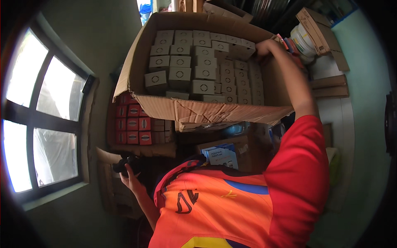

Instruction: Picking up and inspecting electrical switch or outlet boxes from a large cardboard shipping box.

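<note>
A large open cardboard carton (231,110) stands in front of me, holding several rows and layers of small white boxes (180,73), each with a dark ring mark on its face. My right hand (267,48) reaches down inside the carton's far right side, right beside the end of the back row of boxes. Its fingers are bent down and mostly hidden, so I cannot tell whether they grip a box. Low on the left, my left hand (131,180) is closed around a black object (125,164), whose kind I cannot make out.
Red small boxes (132,124) fill another carton below on the left. A blue-and-white package (221,155) lies below the big carton. Behind on the right are a white bucket (303,40) and a brown box (317,31). A window (56,89) is on the left wall.
</note>
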A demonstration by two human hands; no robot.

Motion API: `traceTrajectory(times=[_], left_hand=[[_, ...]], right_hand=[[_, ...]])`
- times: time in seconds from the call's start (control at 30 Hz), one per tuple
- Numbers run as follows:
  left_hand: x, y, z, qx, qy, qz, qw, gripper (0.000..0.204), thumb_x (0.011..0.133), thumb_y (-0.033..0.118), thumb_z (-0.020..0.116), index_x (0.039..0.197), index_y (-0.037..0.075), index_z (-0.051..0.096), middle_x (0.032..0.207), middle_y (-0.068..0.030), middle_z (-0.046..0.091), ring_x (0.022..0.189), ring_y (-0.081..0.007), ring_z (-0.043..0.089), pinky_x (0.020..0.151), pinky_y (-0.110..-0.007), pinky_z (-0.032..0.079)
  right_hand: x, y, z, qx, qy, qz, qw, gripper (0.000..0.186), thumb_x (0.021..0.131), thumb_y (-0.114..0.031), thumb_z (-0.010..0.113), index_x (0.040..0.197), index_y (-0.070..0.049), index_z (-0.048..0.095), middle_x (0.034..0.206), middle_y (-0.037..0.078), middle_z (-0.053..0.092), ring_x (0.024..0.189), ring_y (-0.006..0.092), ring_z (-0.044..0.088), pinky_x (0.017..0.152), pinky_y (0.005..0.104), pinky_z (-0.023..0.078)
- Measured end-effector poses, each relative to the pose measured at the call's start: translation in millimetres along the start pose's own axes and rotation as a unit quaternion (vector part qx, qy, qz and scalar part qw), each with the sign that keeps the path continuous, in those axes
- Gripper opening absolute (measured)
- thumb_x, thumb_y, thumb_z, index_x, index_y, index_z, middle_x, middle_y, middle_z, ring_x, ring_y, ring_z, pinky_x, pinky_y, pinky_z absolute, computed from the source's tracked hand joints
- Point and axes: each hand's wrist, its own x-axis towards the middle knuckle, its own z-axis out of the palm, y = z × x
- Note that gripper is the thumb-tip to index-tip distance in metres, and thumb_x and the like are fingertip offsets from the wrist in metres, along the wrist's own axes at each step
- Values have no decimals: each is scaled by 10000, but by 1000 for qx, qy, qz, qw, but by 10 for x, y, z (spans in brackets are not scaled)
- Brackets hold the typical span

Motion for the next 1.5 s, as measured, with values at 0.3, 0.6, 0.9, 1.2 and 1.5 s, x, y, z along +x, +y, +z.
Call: traceTrajectory(times=[0.3,0.6,0.9,1.2,1.5], left_hand=[[-67,-14,-82,40,20,11,999,501,972,369,725,1312,27,588,1147,-91,697,924,-185,723,639,-280,585],[-119,-212,-193,-18,46,-24,998,581,948,369,755,1344,8,531,1136,-132,689,865,-217,734,614,-295,606],[-125,-260,-241,-13,65,-43,997,565,948,373,756,1330,20,535,1149,-122,685,901,-214,726,601,-279,585],[-65,-303,-221,13,36,-42,998,653,939,398,759,1361,-31,505,1162,-140,668,883,-209,719,616,-284,616],[-104,-344,-316,4,57,-51,997,473,965,361,737,1251,22,574,1099,-87,685,893,-182,720,560,-250,578]], right_hand=[[66,138,366,-75,247,-158,953,515,722,-140,834,1186,28,687,1117,199,741,912,305,757,810,413,620],[158,107,497,-182,287,-42,940,428,743,-234,807,1090,5,737,1079,187,748,1031,328,726,884,434,586],[69,-6,686,-280,265,-50,921,758,768,-330,838,1428,-124,529,1387,157,614,1246,349,618,1034,453,525],[68,43,671,-260,283,-88,919,615,777,-304,825,1329,-118,628,1334,171,645,1215,364,631,1027,458,528],[42,88,700,-188,333,-145,912,539,768,-234,771,1275,-84,667,1241,188,686,1185,379,638,1014,439,529]])
